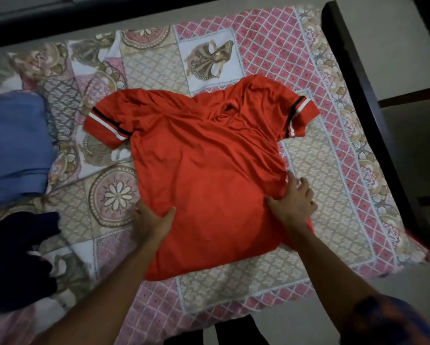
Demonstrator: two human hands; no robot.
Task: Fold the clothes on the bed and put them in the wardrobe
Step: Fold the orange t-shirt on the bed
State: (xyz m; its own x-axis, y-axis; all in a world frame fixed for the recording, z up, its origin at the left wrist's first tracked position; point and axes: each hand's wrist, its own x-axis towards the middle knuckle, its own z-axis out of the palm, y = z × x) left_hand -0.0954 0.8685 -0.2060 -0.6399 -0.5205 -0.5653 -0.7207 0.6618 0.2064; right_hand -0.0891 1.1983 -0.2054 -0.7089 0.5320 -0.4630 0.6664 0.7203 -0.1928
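A red T-shirt with black-and-white striped sleeve cuffs lies spread flat on the patterned bedsheet, collar toward the far side. My left hand grips the shirt's left side edge, thumb on top of the cloth and fingers under it. My right hand holds the right side edge, where the fabric bunches under its fingers. The hem lies near the bed's front edge, between my forearms.
A blue garment lies at the bed's left side. A dark navy garment is heaped at the lower left. A dark wooden bed frame runs along the right. Grey floor lies beyond.
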